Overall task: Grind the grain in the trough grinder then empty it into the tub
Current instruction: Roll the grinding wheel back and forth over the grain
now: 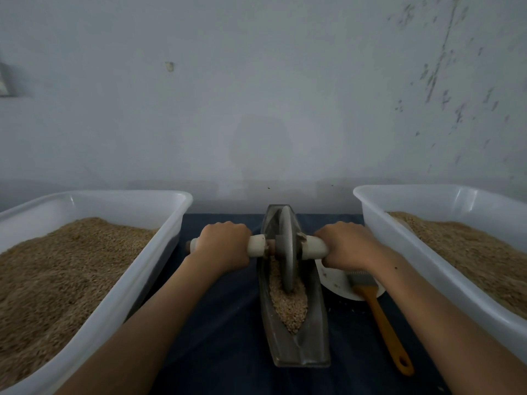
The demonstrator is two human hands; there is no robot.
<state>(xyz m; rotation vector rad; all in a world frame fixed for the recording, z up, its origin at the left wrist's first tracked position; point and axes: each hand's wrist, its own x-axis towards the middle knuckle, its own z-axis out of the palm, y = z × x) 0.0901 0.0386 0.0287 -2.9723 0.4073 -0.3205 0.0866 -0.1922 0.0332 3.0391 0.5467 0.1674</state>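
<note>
Step in hand: grinding, judging by both hands on the roller and whole-looking grain in the trough.
Grinder: a long, narrow, boat-shaped dark metal trough [296,332] runs from lower centre of the frame up toward the wall, on a dark blue cloth [216,323].
Wheel: a grey metal disc [286,249] stands upright on edge in the trough, on a pale cylindrical axle handle [258,246] that sticks out to both sides.
Grain: pale tan kernels [286,303] lie in the trough below the wheel.
Left hand [224,245]: fingers curled fully round the left end of the handle.
Right hand [346,246]: wrapped likewise round the right end.
Tubs: a white plastic tub [159,246] at left of frame and another white tub [399,252] at right, both holding brown grain (which one receives the ground batch cannot be told).
Next move: probably rolling the wheel along the trough with even pressure from both hands.
Nearby: an orange-handled brush [379,315] rests partly on a white dish [333,283], right of the trough.
</note>
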